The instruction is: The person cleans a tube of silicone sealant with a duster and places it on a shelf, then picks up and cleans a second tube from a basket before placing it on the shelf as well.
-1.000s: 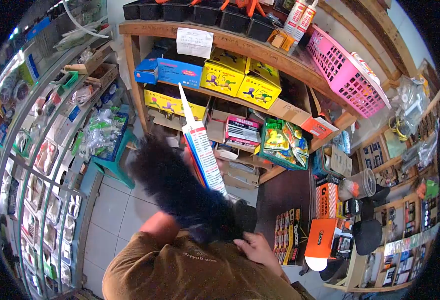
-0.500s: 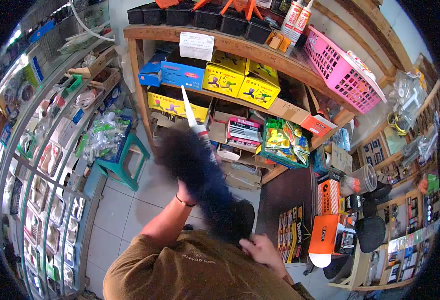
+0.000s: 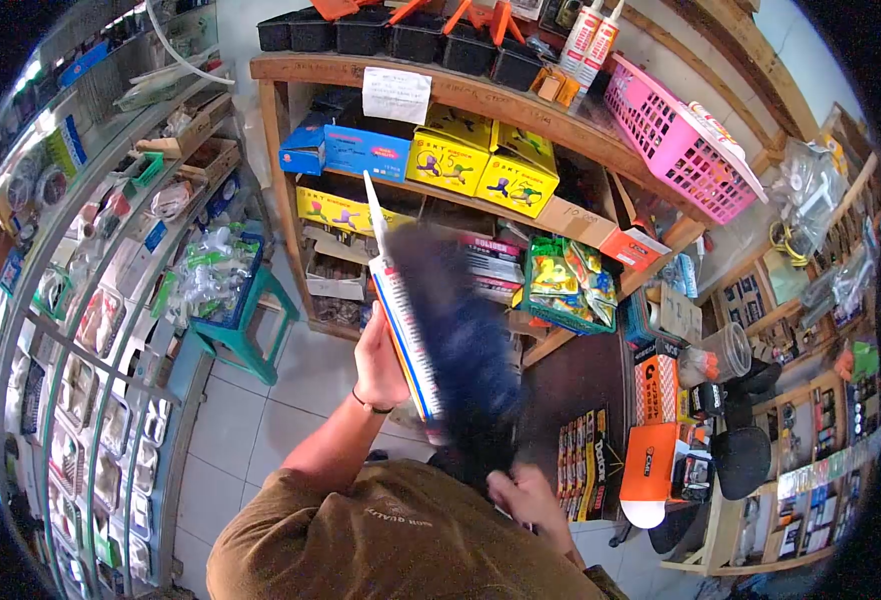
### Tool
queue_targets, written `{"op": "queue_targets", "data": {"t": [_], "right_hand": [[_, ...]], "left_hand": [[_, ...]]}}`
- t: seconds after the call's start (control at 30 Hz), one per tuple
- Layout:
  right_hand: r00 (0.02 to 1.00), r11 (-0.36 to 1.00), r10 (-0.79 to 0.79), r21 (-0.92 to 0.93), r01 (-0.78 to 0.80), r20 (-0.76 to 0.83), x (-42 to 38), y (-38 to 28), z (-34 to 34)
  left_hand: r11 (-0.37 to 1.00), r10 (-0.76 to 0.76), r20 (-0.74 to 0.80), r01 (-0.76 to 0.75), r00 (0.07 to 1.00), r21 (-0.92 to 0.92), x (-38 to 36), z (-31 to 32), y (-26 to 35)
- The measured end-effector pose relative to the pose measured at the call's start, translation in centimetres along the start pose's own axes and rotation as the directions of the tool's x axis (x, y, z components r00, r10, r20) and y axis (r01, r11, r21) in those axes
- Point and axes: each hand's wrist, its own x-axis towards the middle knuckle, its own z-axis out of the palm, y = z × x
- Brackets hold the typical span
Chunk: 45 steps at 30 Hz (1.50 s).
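Observation:
A white sealant tube [image 3: 399, 330] with orange and blue stripes and a long white nozzle stands nearly upright, its tip pointing at the shelf. My left hand [image 3: 380, 362] wraps round its side, with a dark band on the wrist. Beside the tube, a dark, bristly-looking duster [image 3: 471, 340], smeared by motion, covers part of its right side. The duster's lower end is in my right hand [image 3: 528, 497], whose fingers are closed round it.
Ahead stands a wooden shelf [image 3: 461, 86] with yellow boxes [image 3: 448, 165] and a pink basket [image 3: 676, 140]. A green stool [image 3: 251, 330] is at the left, near glass shelving [image 3: 91, 345]. Orange boxes [image 3: 648, 462] lie at the right.
The duster has shifted right, from over my left hand and the tube's body to the tube's right side. My left hand and the striped label now show.

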Motion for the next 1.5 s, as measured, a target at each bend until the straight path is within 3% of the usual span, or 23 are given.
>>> {"op": "queue_targets", "data": {"t": [0.13, 0.2, 0.27, 0.33, 0.4, 0.47, 0.53, 0.6, 0.63, 0.67, 0.73, 0.77, 0.8, 0.87, 0.9, 1.0, 1.07, 1.13, 1.2, 1.33, 1.37, 1.47, 1.5], "right_hand": [[0.963, 0.963, -0.255, -0.068, 0.261, 0.087, -0.1, -0.9, 0.3], [0.998, 0.994, -0.051, -0.094, 0.048, -0.035, -0.1, -1.7, 0.0], [0.986, 0.904, 0.159, 0.409, -0.124, -0.053, -0.1, -2.2, -0.5], [0.988, 0.925, 0.154, 0.355, -0.136, -0.024, -0.5, -2.7, -0.5], [0.982, 0.983, -0.182, -0.012, 0.182, -0.055, -0.9, -2.8, 0.0], [0.999, 0.999, -0.028, 0.021, 0.029, -0.04, -0.7, -2.6, -0.5], [0.978, 0.908, 0.202, 0.384, -0.169, -0.049, -0.5, -3.4, -0.6], [0.973, 0.953, 0.21, 0.244, -0.182, -0.093, -0.9, -3.9, -0.3], [0.991, 0.98, 0.112, 0.175, -0.098, -0.075, -1.1, -4.1, -0.2], [0.999, 0.994, 0.016, 0.107, -0.011, -0.05, -1.3, -4.1, -0.1], [0.997, 0.996, -0.075, 0.04, 0.076, -0.018, -1.1, -4.1, 0.0], [0.997, 0.969, 0.045, 0.247, -0.029, -0.06, -0.7, -3.9, 0.0], [0.982, 0.887, 0.171, 0.445, -0.119, -0.078, -0.4, -3.7, 0.0], [0.987, 0.935, 0.145, 0.336, -0.112, -0.075, -0.5, -2.7, -0.2], [0.998, 0.992, -0.023, 0.122, 0.03, -0.059, -0.7, -2.3, -0.3], [0.99, 0.98, -0.131, -0.158, 0.122, -0.051, -0.7, -4.1, -1.0], [0.98, 0.91, 0.149, 0.406, -0.083, -0.133, -0.2, -4.1, -1.1], [0.981, 0.927, 0.157, 0.358, -0.107, -0.114, -0.3, -3.9, -1.4], [0.956, 0.948, -0.293, -0.129, 0.289, -0.01, -0.5, -3.2, -1.3], [0.994, 0.887, 0.099, 0.457, -0.07, -0.041, 0.5, -2.1, -0.9], [0.996, 0.861, 0.087, 0.504, -0.077, 0.004, 0.6, -2.3, -1.1], [1.0, 0.999, -0.027, 0.032, 0.027, -0.004, -0.2, -3.4, -0.5], [0.997, 0.995, -0.076, 0.058, 0.075, 0.007, -0.2, -3.3, -0.5]], "left_hand": [[0.985, 0.027, 0.113, -0.045, 0.993, 0.167, -0.2, 1.4, 0.1], [0.996, 0.069, -0.241, -0.051, 0.968, 0.079, -0.1, 2.2, 0.0], [0.996, -0.084, 0.189, 0.08, 0.978, 0.031, 0.0, 1.6, 0.6], [0.999, 0.002, -0.118, 0.005, 0.993, 0.052, 0.2, 2.2, 0.0], [0.966, 0.105, 0.081, -0.121, 0.991, 0.23, 0.6, 0.2, -0.4], [0.998, -0.039, -0.009, 0.04, 0.999, 0.048, 0.1, 2.2, 0.1], [0.99, -0.093, 0.241, 0.117, 0.966, -0.085, 0.9, 0.0, 0.3], [0.999, -0.006, -0.274, 0.017, 0.962, 0.038, 0.9, 4.1, -0.5], [0.992, -0.1, 0.179, 0.112, 0.979, -0.054, 1.7, -2.6, -0.5], [0.998, -0.067, 0.328, 0.065, 0.942, 0.018, 2.4, -2.6, -0.4], [0.994, -0.048, 0.122, 0.035, 0.991, 0.105, 1.2, -0.2, -0.3], [0.999, -0.022, -0.258, 0.031, 0.966, 0.03, 1.2, 3.3, -0.4], [0.995, -0.093, 0.13, 0.086, 0.987, 0.059, 1.5, -0.7, 0.1], [0.997, -0.03, -0.239, 0.045, 0.97, 0.057, 1.5, 3.4, -0.8], [0.993, -0.119, 0.132, 0.115, 0.984, 0.037, 2.3, -2.7, -0.6], [0.986, -0.155, 0.179, 0.14, 0.972, 0.092, 2.8, -3.9, -0.6], [0.999, -0.041, 0.001, 0.041, 0.999, 0.028, 2.0, 0.3, -0.8], [0.998, -0.033, -0.108, 0.039, 0.994, 0.048, 2.1, 1.3, -1.0], [0.985, -0.107, 0.184, 0.08, 0.977, 0.151, 2.6, -3.7, -0.5], [1.0, -0.005, -0.18, 0.007, 0.984, 0.012, 1.8, 1.4, -0.3], [0.994, -0.063, 0.017, 0.062, 0.998, 0.086, 1.7, 0.3, 0.1], [0.998, 0.047, -0.169, -0.04, 0.984, 0.044, 0.8, 1.3, -0.5], [0.987, -0.082, 0.333, 0.122, 0.939, -0.101, 3.1, -4.1, -0.3]]}}
